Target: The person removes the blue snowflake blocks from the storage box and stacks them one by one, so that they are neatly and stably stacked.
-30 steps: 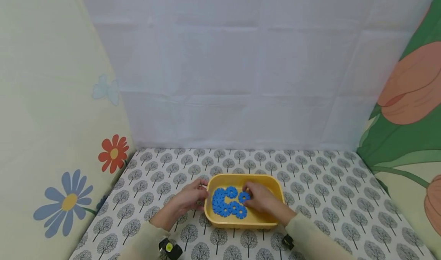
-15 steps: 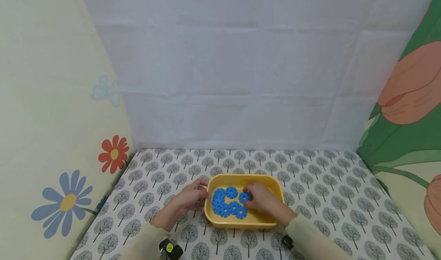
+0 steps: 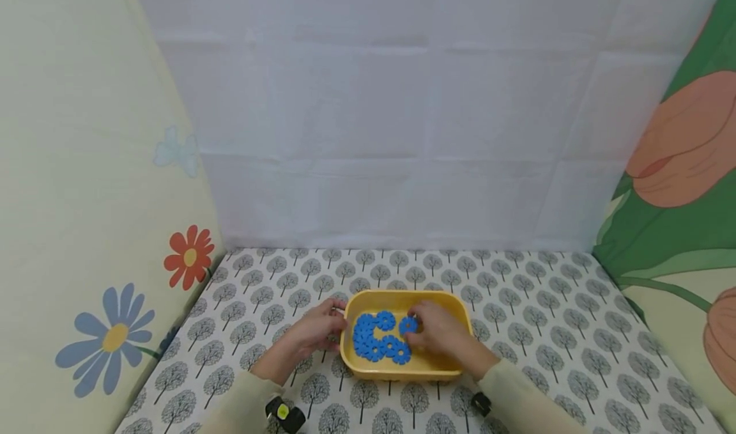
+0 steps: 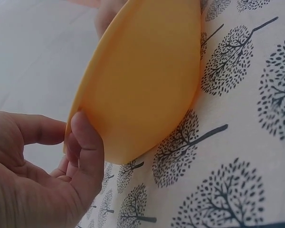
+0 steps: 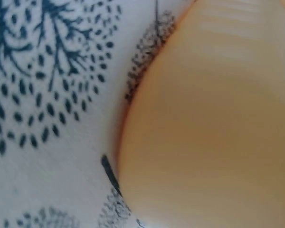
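Note:
In the head view, a yellow plastic tub [image 3: 437, 373] holds a cluster of blue notched building discs [image 3: 363, 337], each with a hole in its middle. My left hand [image 3: 319, 328] grips the tub's left end. In the left wrist view its fingers [image 4: 88, 142] pinch the rim, one against the outer wall and another at the edge. Reaching into the tub from the right, my right hand [image 3: 436, 332] pinches a single blue building disc [image 3: 408, 325] by its right side. The right wrist view shows only the tub's outer wall [image 5: 204, 128] and cloth; the right fingers are out of that view.
A white cloth [image 3: 529, 383] printed with dark trees covers the table under the tub. Behind it hangs a plain white sheet [image 3: 368, 133]. Flower-printed panels stand on the left [image 3: 103, 197] and right [image 3: 678, 242].
The disc at my right fingertips has shifted slightly away from me, and the right hand has moved a little with it. The left hand and the tub stay in place.

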Demonstrator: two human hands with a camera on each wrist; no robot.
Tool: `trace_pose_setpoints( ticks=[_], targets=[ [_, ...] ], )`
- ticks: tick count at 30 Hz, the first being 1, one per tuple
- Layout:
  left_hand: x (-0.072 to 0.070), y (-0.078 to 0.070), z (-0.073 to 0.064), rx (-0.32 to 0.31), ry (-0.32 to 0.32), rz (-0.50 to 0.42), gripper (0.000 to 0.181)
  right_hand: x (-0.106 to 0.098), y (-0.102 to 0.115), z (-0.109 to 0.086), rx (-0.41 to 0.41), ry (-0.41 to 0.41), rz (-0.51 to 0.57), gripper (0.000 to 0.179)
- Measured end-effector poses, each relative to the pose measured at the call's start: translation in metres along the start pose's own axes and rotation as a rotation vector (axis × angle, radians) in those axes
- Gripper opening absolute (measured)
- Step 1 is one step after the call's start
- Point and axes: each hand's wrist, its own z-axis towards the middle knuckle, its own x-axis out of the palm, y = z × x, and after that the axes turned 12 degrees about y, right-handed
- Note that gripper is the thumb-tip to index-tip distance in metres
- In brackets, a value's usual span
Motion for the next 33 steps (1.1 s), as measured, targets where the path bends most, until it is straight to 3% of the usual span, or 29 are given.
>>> trace_pose_setpoints(
  ticks=[4,14,22,33],
  targets=[
    [0.000,0.000,0.000,-0.007,-0.004,0.002,0.041,-0.007,-0.001,-0.006,-0.017,-0.026,0.018,0.048],
    [-0.002,0.001,0.002,-0.008,0.007,-0.004,0.043,-0.029,-0.011,-0.030,-0.031,-0.186,0.020,0.034],
    [-0.002,0.002,0.002,-0.009,-0.004,0.006,0.042,-0.044,-0.028,-0.052,-0.081,-0.297,0.044,0.038],
    [-0.002,-0.002,0.001,-0.020,0.006,0.004,0.043,-0.061,-0.059,-0.083,-0.010,-0.395,0.039,0.040]
  ],
)
